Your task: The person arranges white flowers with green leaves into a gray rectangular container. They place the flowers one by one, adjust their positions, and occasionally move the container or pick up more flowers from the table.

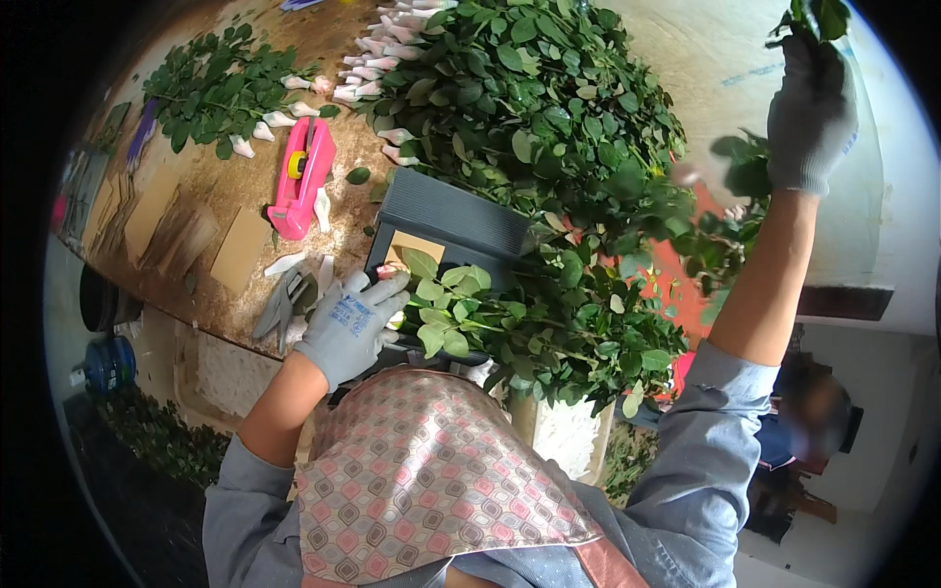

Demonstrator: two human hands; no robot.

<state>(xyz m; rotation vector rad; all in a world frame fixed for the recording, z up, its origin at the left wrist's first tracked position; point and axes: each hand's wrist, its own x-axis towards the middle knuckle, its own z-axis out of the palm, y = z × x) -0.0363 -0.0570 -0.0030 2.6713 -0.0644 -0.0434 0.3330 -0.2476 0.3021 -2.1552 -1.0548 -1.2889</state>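
Here, the left hand (351,325), in a grey glove, lies a little below the centre of the frame, its fingers stretched out beside a pink rose (389,269). Whether they grasp it or only rest against it, I cannot tell. The rose sits at the lower end of a black stand (456,211), by a tan card (421,249), and pale green leaves (451,299) spread just right of the fingers.

The right hand (812,103), also gloved, is raised at the upper right of the frame. Dark leaves (828,18) show at its fingertips, at the top edge; how far the fingers close on them I cannot tell. Blurred foliage (747,165) hangs beside the wrist.

A big leafy pile (534,93) fills the upper middle, white-wrapped buds (377,64) along its left side. In the upper left, a smaller bunch (221,83) lies on the brown table (214,186). Below it stand a pink tape dispenser (312,181) and, further left, loose cardboard (242,250). A patterned apron (431,470) takes up the lower middle.
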